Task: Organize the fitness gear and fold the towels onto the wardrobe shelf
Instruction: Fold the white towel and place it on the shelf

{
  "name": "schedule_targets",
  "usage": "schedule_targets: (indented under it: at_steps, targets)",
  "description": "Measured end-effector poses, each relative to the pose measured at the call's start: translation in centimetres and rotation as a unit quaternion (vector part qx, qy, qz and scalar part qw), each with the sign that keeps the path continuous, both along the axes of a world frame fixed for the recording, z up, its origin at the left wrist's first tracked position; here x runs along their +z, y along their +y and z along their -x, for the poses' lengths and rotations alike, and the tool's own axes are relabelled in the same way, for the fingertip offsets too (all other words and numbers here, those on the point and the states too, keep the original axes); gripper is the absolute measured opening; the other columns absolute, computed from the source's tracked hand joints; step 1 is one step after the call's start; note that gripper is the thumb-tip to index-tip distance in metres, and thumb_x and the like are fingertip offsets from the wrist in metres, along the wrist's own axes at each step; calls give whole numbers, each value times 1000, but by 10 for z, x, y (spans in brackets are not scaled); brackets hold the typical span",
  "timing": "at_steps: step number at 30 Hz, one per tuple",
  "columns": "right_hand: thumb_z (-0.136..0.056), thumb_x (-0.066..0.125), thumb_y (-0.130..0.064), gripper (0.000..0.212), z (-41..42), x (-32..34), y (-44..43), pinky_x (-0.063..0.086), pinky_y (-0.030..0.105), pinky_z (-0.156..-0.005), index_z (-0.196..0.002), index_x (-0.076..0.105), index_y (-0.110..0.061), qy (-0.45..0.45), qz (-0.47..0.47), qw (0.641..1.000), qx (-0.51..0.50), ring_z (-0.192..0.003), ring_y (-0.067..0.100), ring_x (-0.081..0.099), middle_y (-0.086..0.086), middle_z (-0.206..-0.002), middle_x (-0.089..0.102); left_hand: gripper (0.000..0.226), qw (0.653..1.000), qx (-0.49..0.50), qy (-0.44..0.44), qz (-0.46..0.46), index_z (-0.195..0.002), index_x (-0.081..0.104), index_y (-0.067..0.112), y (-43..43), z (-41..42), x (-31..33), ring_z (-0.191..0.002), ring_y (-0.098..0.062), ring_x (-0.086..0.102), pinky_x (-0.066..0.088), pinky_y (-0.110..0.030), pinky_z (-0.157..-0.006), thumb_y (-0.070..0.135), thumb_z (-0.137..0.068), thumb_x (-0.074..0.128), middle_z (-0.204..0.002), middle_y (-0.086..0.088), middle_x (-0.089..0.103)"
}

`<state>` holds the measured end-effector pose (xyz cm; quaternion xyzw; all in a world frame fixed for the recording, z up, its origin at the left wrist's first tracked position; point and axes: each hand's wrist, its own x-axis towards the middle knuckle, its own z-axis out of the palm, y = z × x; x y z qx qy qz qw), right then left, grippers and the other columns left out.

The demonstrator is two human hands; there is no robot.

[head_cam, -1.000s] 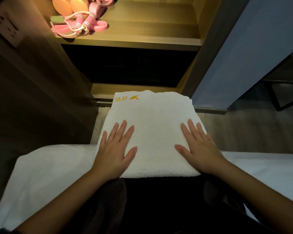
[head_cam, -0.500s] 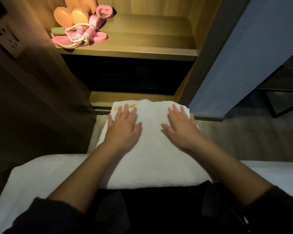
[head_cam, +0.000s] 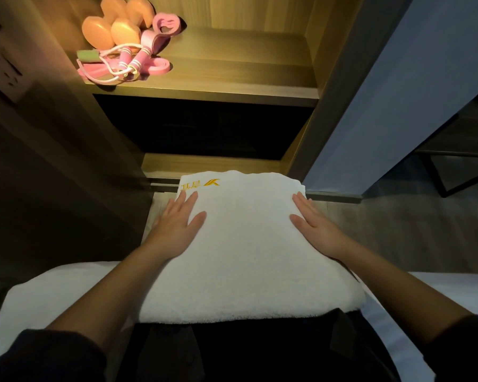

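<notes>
Pressing left hand point(head_cam: 177, 224) and right hand point(head_cam: 315, 230) flat, fingers straight, on the folded white terry towel point(head_cam: 246, 266) across the lap point(head_cam: 260, 354); now spread apart toward its side edges, uncovering the gold embroidery point(head_cam: 199, 185)

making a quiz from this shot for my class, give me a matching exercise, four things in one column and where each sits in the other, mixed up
Things:
1 folded white towel
2 peach dumbbells
3 pink jump rope
4 wall socket

Places:
a back left of the lit wardrobe shelf
b on the dark panel at far left
c under the left hand and right hand, both flat
d front left of that shelf

Pairs: 1-c, 2-a, 3-d, 4-b
</notes>
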<state>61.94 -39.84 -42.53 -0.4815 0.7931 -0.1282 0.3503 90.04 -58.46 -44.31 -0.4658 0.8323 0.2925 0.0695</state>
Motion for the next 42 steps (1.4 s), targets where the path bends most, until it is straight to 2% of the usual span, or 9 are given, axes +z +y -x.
schedule_targets:
  at_steps: [4, 8, 11, 16, 20, 26, 31, 37, 42]
  targets:
    - [-92, 21, -64, 71, 7, 2, 17, 16, 36, -118, -156, 5, -37, -16, 17, 1000, -2, -150, 13, 13, -15, -164, 4, 61, 997, -42, 60, -6, -156, 10, 35, 3, -18, 8, -151, -16, -1, 14, -44, -121, 54, -101, 26, -164, 10, 2]
    - [-104, 33, -39, 49, 19, 6, 43, 23, 29, -116, -152, 26, -35, 4, 66, 998, 14, -145, 12, 28, -14, -159, 25, 46, 980, -100, 148, 84, -149, 38, 25, 8, -55, 22, -143, -16, 34, 36, -37, -112, 29, -103, 43, -153, 6, 38]
    - [-103, 45, -19, 46, 23, 11, 62, 23, 19, -114, -145, 33, -36, 22, 121, 991, 61, -141, 6, 32, -19, -150, 31, 47, 969, -149, 142, 135, -144, 46, 24, 13, -82, 29, -130, -18, 51, 48, -39, -100, 22, -99, 56, -145, 5, 48]
    - [-96, 58, -8, 56, 22, 19, 85, 22, 8, -111, -143, 38, -31, 54, 166, 972, 158, -140, -6, 27, -17, -151, 33, 66, 939, -240, 130, 209, -137, 55, 17, 25, -104, 42, -113, -23, 66, 56, -35, -83, 6, -77, 80, -135, -1, 59]
    - [-90, 69, -12, 67, 26, 30, 98, 26, 19, -115, -147, 37, -27, 100, 175, 951, 236, -143, -9, 20, -12, -155, 32, 91, 922, -312, 103, 207, -142, 47, 14, 31, -118, 47, -124, -20, 56, 53, -36, -90, 20, -63, 92, -145, -3, 49]
    - [-81, 70, -56, 97, 27, 35, 113, 17, 36, -118, -157, 18, -25, 147, 147, 916, 342, -151, 12, 7, -10, -164, 9, 110, 904, -374, 74, 196, -156, 22, 23, 34, -132, 44, -147, -14, 25, 33, -34, -114, 48, -68, 83, -163, 2, 21]
    - [-82, 73, -48, 88, 15, 36, 114, 25, 44, -117, -153, 30, -18, 156, 201, 905, 341, -150, 16, 18, -5, -162, 22, 111, 896, -382, 88, 207, -154, 27, 24, 41, -129, 42, -148, -11, 22, 35, -33, -112, 45, -64, 87, -163, 5, 19]
    - [-81, 80, -20, 64, 13, 48, 107, 36, 28, -114, -139, 52, -17, 37, 217, 937, 270, -139, 12, 42, -3, -147, 48, 67, 937, -290, 177, 79, -142, 48, 34, 30, -130, 52, -139, -3, 38, 44, -39, -108, 50, -80, 69, -153, 17, 39]
    - [-83, 75, -19, 52, 24, 70, 91, 37, 25, -112, -133, 59, -21, -93, 91, 969, 210, -133, 2, 47, -10, -141, 54, 55, 954, -175, 228, -80, -132, 59, 28, 28, -120, 64, -130, -3, 51, 42, -31, -109, 43, -80, 71, -138, 20, 55]
